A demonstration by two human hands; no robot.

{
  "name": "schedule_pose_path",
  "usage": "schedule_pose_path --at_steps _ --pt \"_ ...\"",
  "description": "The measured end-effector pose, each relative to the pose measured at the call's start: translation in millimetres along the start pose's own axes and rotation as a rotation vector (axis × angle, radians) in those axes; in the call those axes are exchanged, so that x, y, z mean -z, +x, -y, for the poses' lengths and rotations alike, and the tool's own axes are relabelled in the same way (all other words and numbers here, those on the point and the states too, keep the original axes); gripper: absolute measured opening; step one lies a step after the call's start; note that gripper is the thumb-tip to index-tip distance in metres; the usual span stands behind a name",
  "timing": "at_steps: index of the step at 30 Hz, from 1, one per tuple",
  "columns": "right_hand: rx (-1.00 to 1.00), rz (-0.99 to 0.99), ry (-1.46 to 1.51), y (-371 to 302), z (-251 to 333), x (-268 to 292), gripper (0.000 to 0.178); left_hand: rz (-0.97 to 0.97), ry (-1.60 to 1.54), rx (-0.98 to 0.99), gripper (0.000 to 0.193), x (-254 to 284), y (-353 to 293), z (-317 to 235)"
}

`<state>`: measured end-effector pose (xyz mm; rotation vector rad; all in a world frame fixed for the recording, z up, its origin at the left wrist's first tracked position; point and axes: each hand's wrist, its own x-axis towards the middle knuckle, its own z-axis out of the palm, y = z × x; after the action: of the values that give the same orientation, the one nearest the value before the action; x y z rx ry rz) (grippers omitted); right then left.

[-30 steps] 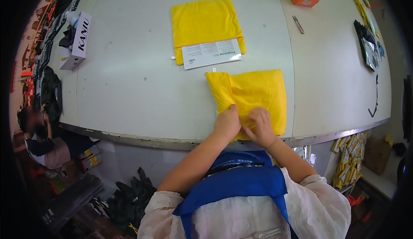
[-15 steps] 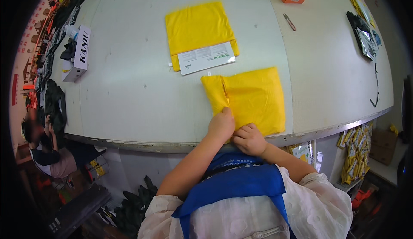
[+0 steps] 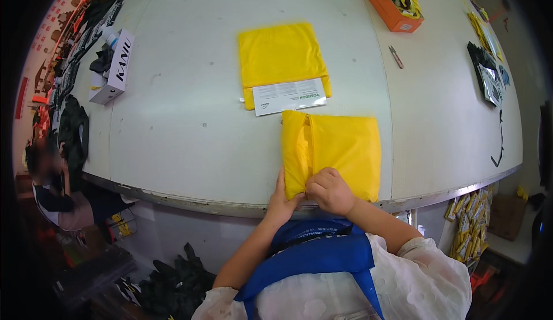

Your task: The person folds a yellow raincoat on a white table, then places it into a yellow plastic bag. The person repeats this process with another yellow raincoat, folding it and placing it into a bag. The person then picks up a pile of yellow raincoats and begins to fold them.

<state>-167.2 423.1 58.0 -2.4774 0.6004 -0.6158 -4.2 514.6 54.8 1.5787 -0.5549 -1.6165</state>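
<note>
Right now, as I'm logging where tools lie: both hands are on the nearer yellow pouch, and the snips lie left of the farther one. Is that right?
No: the head view shows the snips right of the farther pouch, not left. The left hand and right hand are on the nearer pouch.

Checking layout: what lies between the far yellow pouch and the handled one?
In the head view, a white printed card lies there, overlapping the far yellow pouch.
</note>
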Motion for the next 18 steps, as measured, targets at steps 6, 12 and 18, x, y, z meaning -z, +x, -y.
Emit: schedule_pose_path --at_steps 6,12,18 --pt "-0.199 -0.104 -0.161 34 -16 1 0.01 -0.08 0.438 -0.353 0.087 3 5 44" --pt "-0.281 -0.11 -0.191 59 -27 -9 0.006 -0.059 0.364 -0.325 0.086 12 7 48" --pt "-0.313 0.044 -0.144 62 -23 -8 0.011 -0.075 0.492 -0.367 0.089 21 1 57"
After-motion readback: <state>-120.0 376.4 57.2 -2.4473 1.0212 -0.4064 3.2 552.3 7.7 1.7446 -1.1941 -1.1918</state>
